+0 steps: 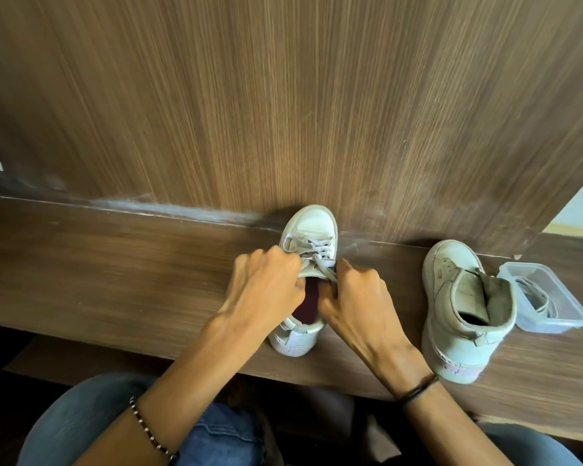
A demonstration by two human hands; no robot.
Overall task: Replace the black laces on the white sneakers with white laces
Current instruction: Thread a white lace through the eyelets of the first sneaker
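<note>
A white sneaker [312,227] stands on the wooden shelf [115,264] with its toe against the back panel. A white lace [317,252] crosses its upper eyelets. My left hand [266,290] grips the lace end at the sneaker's left side. My right hand [357,297] pinches the other lace end at the right side, above the dark red insole. A second white sneaker [461,314] stands to the right with no lace in it, its tongue folded open. No black lace is in view.
A clear plastic box [549,297] with a coiled white lace inside sits to the right of the second sneaker. The wooden back panel [283,95] rises right behind the shelf. My knees in jeans are below the shelf's front edge.
</note>
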